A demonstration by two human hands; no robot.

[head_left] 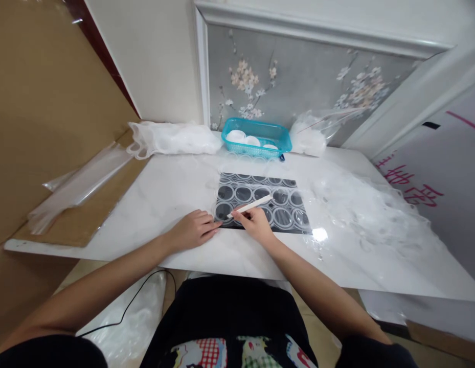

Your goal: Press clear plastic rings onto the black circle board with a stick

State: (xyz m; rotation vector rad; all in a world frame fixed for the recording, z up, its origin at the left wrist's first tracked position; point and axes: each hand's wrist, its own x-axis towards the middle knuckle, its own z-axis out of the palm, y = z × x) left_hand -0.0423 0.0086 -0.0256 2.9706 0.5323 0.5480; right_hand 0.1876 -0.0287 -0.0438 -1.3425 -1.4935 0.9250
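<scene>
My right hand [255, 224] is closed on a slim white stick [256, 203], its lower tip close to a ring at the left of a clear plastic sheet. That plastic sheet [282, 216] carries rows of whitish rings and lies over a black mat [256, 180]. Flat on the table, my left hand [199, 229] stretches its fingers to the sheet's lower left corner and holds nothing. What the stick's tip touches is too small to tell.
Behind the mat stands a blue basket [256, 125] with white round pieces [236, 136]. Clear ring sheets [375, 214] spread over the table's right side. A bundle of rings [176, 138] and a plastic bag [312, 133] lie at the back. Flat plastic sleeves [80, 186] rest on cardboard [87, 220] at left.
</scene>
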